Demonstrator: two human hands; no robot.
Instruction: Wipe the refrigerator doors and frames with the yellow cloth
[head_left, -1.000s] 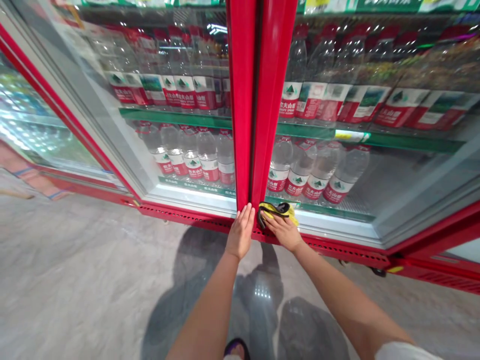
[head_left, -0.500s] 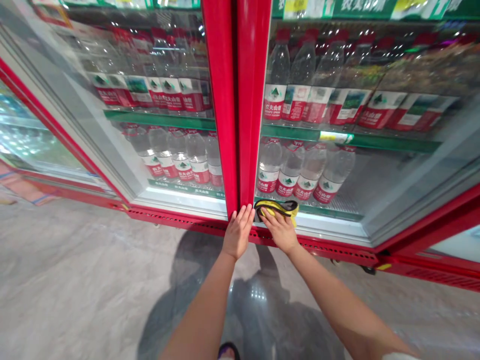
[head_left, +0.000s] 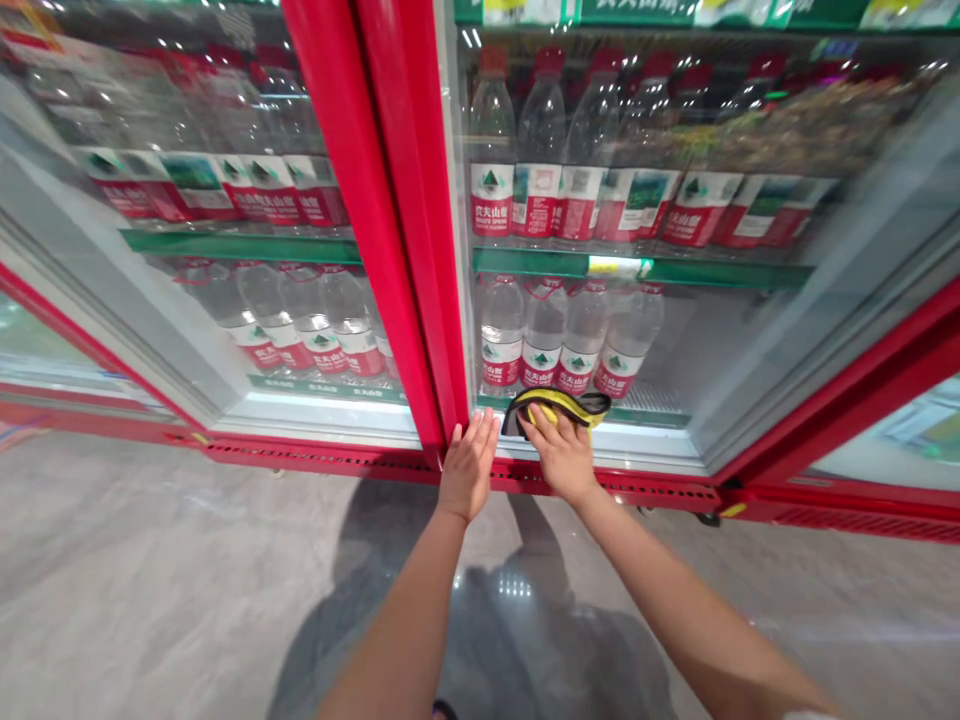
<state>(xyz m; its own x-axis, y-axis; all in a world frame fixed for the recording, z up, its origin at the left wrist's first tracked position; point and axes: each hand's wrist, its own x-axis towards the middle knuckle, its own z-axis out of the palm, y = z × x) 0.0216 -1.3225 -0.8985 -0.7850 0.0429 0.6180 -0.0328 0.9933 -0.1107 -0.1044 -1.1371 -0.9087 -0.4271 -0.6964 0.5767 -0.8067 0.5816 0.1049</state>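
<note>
My right hand [head_left: 564, 455] presses a yellow cloth with dark edging [head_left: 559, 402] against the lower glass of the right cooler door, its fingers bent over the fabric. Just left of it, my left hand [head_left: 469, 465] rests with extended fingers at the bottom of the red door frame [head_left: 427, 250], holding nothing. Behind the glass, a lower row of water bottles [head_left: 540, 335] with red and white labels stands right above the cloth.
More bottles [head_left: 536, 190] stand on the upper green-edged shelf [head_left: 540, 262]. Another door [head_left: 300, 415] is on the left. A red vented base [head_left: 660, 490] runs above the grey floor [head_left: 187, 580]. My foot shows at the bottom edge.
The view has shifted right, so the coolers appear further left. My right hand and the cloth have moved right along the glass, away from the red frame. My left hand stays low by the frame.
</note>
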